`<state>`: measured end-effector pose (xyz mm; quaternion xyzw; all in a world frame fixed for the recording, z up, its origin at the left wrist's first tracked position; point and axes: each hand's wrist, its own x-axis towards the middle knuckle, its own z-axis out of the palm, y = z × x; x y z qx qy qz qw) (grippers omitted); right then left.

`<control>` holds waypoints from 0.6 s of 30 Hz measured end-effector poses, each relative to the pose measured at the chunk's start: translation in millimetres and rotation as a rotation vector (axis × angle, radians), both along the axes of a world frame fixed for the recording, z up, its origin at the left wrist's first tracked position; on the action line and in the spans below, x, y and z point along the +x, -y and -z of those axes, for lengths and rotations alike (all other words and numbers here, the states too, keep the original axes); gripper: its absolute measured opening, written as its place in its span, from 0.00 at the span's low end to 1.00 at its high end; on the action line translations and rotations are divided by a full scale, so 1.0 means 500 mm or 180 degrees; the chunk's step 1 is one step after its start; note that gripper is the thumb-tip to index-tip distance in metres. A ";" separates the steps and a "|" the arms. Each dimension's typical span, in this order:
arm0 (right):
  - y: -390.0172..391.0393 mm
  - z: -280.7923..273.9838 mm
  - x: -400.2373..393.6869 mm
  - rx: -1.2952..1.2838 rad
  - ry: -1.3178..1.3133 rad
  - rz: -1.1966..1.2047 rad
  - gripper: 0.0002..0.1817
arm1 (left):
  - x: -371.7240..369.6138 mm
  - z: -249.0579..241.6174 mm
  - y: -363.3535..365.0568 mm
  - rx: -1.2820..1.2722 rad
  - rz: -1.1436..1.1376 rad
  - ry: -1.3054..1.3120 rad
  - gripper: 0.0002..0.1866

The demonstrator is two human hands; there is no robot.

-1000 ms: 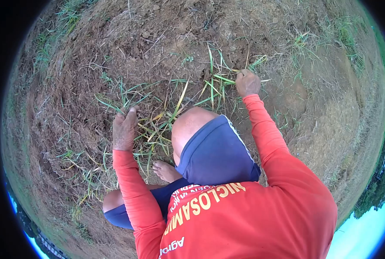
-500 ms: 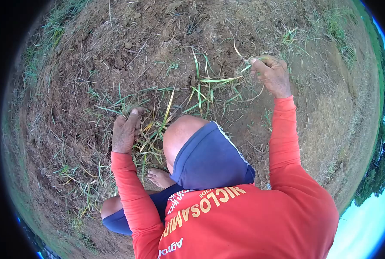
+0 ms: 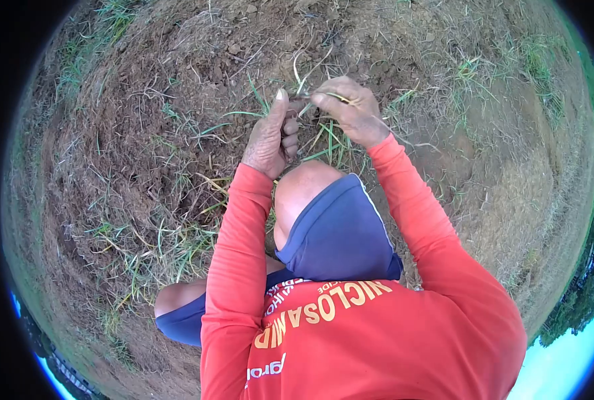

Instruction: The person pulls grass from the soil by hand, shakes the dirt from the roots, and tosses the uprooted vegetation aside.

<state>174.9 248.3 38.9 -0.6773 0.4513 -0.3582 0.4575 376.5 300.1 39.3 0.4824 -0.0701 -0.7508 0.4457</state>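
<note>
My left hand (image 3: 273, 139) is closed, its fingers curled and the thumb pointing up. Green grass blades (image 3: 260, 100) stick out beside its thumb, and its fingertips meet a stem-like bit that runs between the two hands. Close on its right, my right hand (image 3: 355, 112) pinches a few thin grass blades (image 3: 340, 98), some green and some yellowed. A long dry strand trails from it to the right. Both hands are just above the soil, beyond my raised knee (image 3: 303, 190). Exactly what lies inside the left fist is hidden.
Brown soil (image 3: 137, 127) with dry stalks surrounds me. Loose green and yellow grass (image 3: 170, 257) lies left of my knee. Grass tufts (image 3: 467, 70) grow at the upper right, and trees (image 3: 580, 280) stand at the far right edge.
My left hand has moved up and right from the grass near my foot. My right hand has come left and slightly down, so both hands are now nearly together.
</note>
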 end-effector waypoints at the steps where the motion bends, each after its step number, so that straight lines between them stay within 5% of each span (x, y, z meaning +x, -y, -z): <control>1: -0.008 0.003 0.026 -0.0248 -0.0040 -0.0440 0.14 | -0.014 0.007 0.011 0.0144 -0.0151 -0.0120 0.18; 2: -0.015 0.002 0.040 -0.0483 -0.0070 -0.0880 0.15 | -0.007 0.015 0.014 0.0127 -0.0359 0.0073 0.18; 4: 0.031 0.022 -0.001 0.0873 0.0433 0.0275 0.14 | 0.048 0.026 0.006 0.0128 -0.0788 0.0498 0.17; 6: 0.073 0.063 -0.071 0.0498 -0.0837 0.0645 0.18 | 0.121 0.004 -0.015 0.0030 -0.1019 0.0894 0.16; 10: 0.037 0.131 -0.053 0.1038 -0.3006 -0.0206 0.25 | 0.230 -0.018 -0.056 -0.0014 -0.0868 0.1484 0.16; 18: -0.058 0.236 -0.051 -0.0238 -0.1711 0.0650 0.18 | 0.228 -0.003 -0.125 0.0245 -0.0910 0.1300 0.17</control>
